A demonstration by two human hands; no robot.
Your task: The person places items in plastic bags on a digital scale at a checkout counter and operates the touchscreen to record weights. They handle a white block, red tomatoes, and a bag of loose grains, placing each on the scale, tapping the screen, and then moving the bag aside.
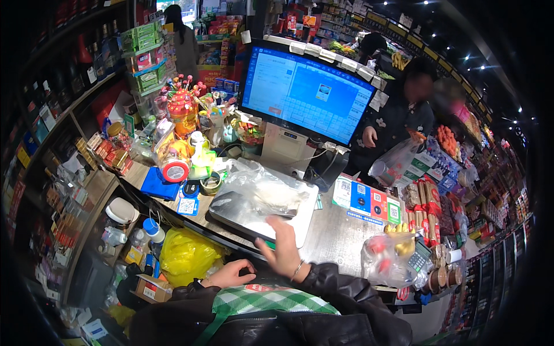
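My right hand [283, 253] hovers, slightly blurred, at the front edge of the metal-topped counter scale [236, 212]. Its thumb and fingers are spread with nothing between them. On the scale lies a clear plastic bag [277, 194] with something pale inside, too glared to identify. My left hand [231, 273] rests lower, just in front of my green checked apron [268, 298]. Its fingers are loosely bent and nothing shows in them. Left of that hand sits a full yellow plastic bag [188, 255] below the counter. Behind the scale stands a lit monitor [307, 93].
Payment code cards [368, 199] lie right of the scale. A bag of fruit [385, 259] and a calculator [419, 256] sit at the counter's right end. Lollipops [184, 104] and jars crowd the left. Across the counter, a person [398, 116] stands beside a filled plastic bag [396, 162].
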